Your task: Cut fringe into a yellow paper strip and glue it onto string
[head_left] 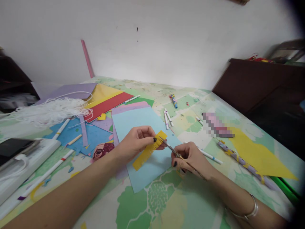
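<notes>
A yellow paper strip [145,156] with a fringe of fine cuts along its lower right edge slants above light blue paper [147,176]. My left hand [137,141] pinches it near its upper end, thumb on top. My right hand [190,160] is closed round the handles of small metal scissors [172,149]. Their blades point up and left and meet the fringed edge beside my left fingertips. Whether the blade tips are parted is too small to tell.
On the patterned tablecloth [133,206], a tangle of white cord [54,109], coloured papers and a white power strip [47,149] with a phone [14,151] lie left. White markers [166,119] lie beyond the blue paper. Yellow paper [257,152] and a wrapped purple stick [245,163] lie right.
</notes>
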A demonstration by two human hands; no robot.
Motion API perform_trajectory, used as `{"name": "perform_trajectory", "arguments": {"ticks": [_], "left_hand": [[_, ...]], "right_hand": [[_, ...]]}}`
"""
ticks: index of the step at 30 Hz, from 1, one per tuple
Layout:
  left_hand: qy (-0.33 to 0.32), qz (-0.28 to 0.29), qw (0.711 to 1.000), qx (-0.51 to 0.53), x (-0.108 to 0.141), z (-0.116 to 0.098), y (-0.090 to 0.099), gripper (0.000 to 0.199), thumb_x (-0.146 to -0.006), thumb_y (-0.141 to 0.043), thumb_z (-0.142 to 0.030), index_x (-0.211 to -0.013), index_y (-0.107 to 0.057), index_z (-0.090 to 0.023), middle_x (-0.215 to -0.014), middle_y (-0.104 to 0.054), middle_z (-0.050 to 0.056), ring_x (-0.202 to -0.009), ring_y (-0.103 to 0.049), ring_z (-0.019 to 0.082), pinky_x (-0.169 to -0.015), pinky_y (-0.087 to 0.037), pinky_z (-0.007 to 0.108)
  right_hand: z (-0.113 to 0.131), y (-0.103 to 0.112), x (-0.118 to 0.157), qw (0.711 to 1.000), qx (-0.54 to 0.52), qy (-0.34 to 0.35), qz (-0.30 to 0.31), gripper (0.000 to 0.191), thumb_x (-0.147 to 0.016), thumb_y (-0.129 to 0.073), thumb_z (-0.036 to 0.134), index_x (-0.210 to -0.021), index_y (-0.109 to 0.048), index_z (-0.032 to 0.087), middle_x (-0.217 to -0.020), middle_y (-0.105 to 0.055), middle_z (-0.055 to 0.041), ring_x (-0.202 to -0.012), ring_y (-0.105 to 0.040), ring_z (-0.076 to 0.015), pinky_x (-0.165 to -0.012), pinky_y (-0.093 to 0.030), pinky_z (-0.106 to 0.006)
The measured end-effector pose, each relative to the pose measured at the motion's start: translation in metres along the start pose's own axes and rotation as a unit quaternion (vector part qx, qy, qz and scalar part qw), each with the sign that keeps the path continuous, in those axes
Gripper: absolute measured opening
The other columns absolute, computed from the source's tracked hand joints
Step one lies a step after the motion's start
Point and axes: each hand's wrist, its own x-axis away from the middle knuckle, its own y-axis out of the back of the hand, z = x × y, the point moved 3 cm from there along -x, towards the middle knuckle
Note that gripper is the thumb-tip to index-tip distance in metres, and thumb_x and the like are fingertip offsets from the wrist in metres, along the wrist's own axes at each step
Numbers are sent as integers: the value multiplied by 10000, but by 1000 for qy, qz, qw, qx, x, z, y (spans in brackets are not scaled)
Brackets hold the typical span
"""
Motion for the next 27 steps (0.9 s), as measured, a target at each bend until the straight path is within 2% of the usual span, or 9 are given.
{"name": "perform_trajectory", "arguments": {"ticks": [6, 13, 22, 27], "left_hand": [[4, -10, 1000, -16, 0, 1, 1, 142, -745, -648, -165, -664, -535, -132, -793, -727, 76, -858, -687, 231, -872, -496, 435], [3, 1, 999, -35, -2, 3, 4, 127, -768, -626, -152, -692, -527, -128, -814, -730, 85, -848, -691, 218, -862, -506, 413], [-3, 4, 999, -35, -2, 6, 4, 131, -764, -631, -166, -687, -530, -134, -798, -727, 84, -884, -685, 229, -867, -508, 422], [-3, 7, 999, -35, -2, 6, 5, 134, -764, -634, -181, -691, -532, -134, -833, -729, 98, -892, -684, 237, -875, -503, 441]], "right_hand": [[-2, -1, -1, 1000, -1, -8, 0, 337, -632, -740, 397, -579, -536, 133, -406, -407, 61, -379, -383, -61, -355, -289, -168], [0, -1, -1, 1000, 6, -1, -13, 330, -627, -748, 370, -568, -536, 124, -406, -364, 71, -389, -335, -50, -361, -236, -168], [0, -1, -1, 1000, 13, -9, -12, 357, -618, -751, 419, -573, -547, 129, -396, -402, 57, -386, -371, -62, -360, -272, -171], [-1, -1, -2, 1000, 12, -4, -10, 356, -619, -750, 415, -577, -543, 128, -408, -364, 68, -395, -346, -56, -363, -250, -173]]}}
